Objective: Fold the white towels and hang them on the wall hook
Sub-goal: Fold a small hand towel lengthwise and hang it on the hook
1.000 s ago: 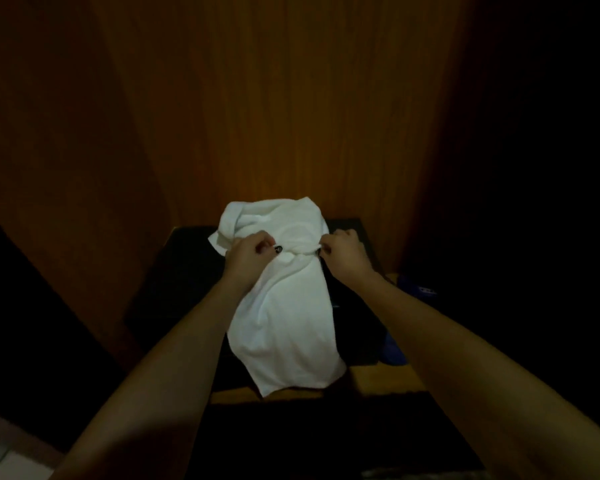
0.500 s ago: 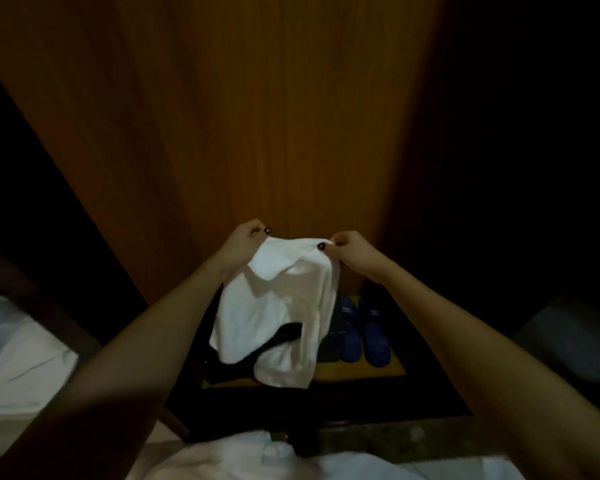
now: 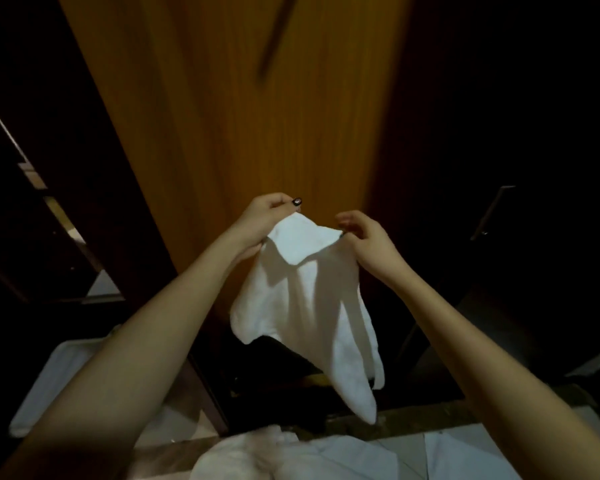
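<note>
Left hand point(image 3: 269, 216) closed in a pinch on one top corner of the white towel point(image 3: 305, 306), thumb and forefinger pressed together, dark-polished nail uppermost. Right hand point(image 3: 366, 242) closed on the opposite top corner, remaining fingers loosely curled above the cloth. Corners gripped at about the same height and kept apart, probably to let the top edge stretch out and the fabric fall under its own weight.

Towel suspended in the air between both hands, clear of everything below. Small flap turned down near the left corner; lower part draped in uneven pleats and drawn to a point at the bottom right. Judged as not yet neatly folded; held up most likely for straightening before hanging.

Wooden panel point(image 3: 257, 116) directly behind the towel, with a dark slanted mark point(image 3: 278, 36) high on it; whether a hook or only a shadow could not be told. More white cloth point(image 3: 257, 455) heaped at the bottom edge of the view, probably awaiting its turn. Surroundings too dark to identify.
</note>
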A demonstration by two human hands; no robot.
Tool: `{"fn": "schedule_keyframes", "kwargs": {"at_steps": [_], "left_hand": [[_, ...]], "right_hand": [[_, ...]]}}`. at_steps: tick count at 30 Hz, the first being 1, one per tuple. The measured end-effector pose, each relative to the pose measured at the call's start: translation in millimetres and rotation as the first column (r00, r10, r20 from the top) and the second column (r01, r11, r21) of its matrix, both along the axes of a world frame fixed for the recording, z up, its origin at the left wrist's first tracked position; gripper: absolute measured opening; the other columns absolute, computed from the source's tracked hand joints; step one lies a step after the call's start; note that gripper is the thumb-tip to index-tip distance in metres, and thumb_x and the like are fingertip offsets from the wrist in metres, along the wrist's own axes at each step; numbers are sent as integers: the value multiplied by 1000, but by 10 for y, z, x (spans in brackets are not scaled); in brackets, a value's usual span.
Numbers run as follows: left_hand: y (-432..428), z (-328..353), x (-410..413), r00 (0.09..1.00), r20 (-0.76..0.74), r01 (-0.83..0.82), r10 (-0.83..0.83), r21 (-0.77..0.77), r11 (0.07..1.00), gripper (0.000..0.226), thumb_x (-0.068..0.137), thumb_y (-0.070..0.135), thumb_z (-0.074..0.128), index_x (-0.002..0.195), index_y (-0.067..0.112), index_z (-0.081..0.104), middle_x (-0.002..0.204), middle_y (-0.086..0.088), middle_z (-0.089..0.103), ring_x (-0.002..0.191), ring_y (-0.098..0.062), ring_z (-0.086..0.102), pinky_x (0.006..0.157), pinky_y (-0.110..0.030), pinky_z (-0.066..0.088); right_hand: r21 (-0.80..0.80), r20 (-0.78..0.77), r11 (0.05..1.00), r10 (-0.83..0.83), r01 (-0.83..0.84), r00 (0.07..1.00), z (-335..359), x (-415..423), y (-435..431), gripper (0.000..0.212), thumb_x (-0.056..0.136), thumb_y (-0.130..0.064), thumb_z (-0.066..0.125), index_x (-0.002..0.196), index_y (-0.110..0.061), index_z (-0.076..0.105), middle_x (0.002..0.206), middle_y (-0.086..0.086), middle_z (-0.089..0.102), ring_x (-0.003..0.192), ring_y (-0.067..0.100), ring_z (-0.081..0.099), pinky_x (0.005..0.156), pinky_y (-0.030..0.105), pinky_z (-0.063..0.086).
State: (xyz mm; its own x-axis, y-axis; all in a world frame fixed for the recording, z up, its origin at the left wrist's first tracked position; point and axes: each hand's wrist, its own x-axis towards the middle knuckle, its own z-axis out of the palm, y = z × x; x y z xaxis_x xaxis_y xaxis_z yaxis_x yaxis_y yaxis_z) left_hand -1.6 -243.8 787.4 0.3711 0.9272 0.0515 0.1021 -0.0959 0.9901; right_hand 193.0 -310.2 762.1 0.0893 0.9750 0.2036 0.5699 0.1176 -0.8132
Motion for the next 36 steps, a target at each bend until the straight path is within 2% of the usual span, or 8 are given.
{"fn": "schedule_keyframes", "kwargs": {"at_steps": [5, 9, 13, 18, 22, 29, 32, 36], "left_hand": [[-237, 432, 116, 967, 252, -7, 46, -156, 988, 15, 96, 19, 54, 86, 14, 65, 78, -1, 65, 73, -12, 61, 65, -22, 50], [-344, 440, 60, 888, 458, 73, 53, -253, 965, 17, 97, 7, 48, 100, 10, 64, 90, -9, 67, 77, -14, 65, 68, -22, 55], [-400, 411, -44, 862, 507, 146, -5, -238, 960, 23, 95, 5, 48, 110, 8, 65, 100, -13, 72, 91, -19, 69, 80, -28, 56], [-475, 495, -227, 899, 423, 227, -119, -216, 949, 36, 85, 15, 62, 121, 14, 61, 117, -18, 66, 109, -28, 64, 89, -40, 54], [-500, 551, -288, 953, 292, 148, -87, -195, 969, 43, 81, 4, 65, 122, 8, 58, 115, -15, 66, 99, -24, 66, 82, -34, 54], [-572, 370, -297, 946, -279, 154, -165, -62, 986, 35, 83, 5, 67, 115, 14, 57, 105, -8, 65, 90, -21, 66, 72, -31, 54], [-568, 224, -358, 927, -337, 159, -166, -49, 986, 6, 85, 16, 69, 91, 18, 69, 86, -1, 72, 76, -16, 68, 68, -30, 53], [-607, -53, -384, 921, -348, 157, -175, -81, 984, 10, 84, 25, 72, 74, 22, 70, 72, 9, 71, 66, -8, 67, 58, -18, 49]], "right_hand": [[176, -9, 984, 37, -35, 999, 553, -287, -382, 15, 97, -29, 55, 93, -29, 70, 86, -20, 67, 82, -8, 61, 65, 8, 46], [162, -129, 986, 62, -41, 990, 640, -418, -507, 28, 92, -47, 57, 114, -30, 63, 98, -18, 68, 93, -1, 65, 77, 24, 52], [140, -105, 985, 114, -99, 988, 635, -423, -483, 41, 86, -47, 65, 119, -24, 56, 111, -13, 66, 100, -4, 61, 75, 10, 48], [189, 111, 976, 92, -112, 990, 773, -455, -415, 6, 92, -22, 59, 95, -18, 64, 82, -7, 66, 73, 1, 61, 60, 20, 49], [158, 193, 977, 110, -141, 975, 978, -403, -312, 18, 96, -18, 56, 84, -7, 65, 80, 9, 68, 74, 22, 63, 68, 43, 50], [-121, 179, 959, 275, -257, 945, 1144, -198, -207, 17, 94, -18, 61, 78, -14, 62, 76, -2, 61, 73, 11, 57, 68, 25, 46], [-143, 84, 942, 318, -305, 944, 1120, -57, -256, 19, 92, -18, 65, 75, -11, 63, 74, -1, 62, 67, 5, 56, 66, 17, 45], [-78, 20, 966, 248, -246, 968, 1079, 159, -306, 18, 95, -18, 62, 80, -7, 61, 69, -4, 57, 59, -2, 52, 58, 8, 41]]}}
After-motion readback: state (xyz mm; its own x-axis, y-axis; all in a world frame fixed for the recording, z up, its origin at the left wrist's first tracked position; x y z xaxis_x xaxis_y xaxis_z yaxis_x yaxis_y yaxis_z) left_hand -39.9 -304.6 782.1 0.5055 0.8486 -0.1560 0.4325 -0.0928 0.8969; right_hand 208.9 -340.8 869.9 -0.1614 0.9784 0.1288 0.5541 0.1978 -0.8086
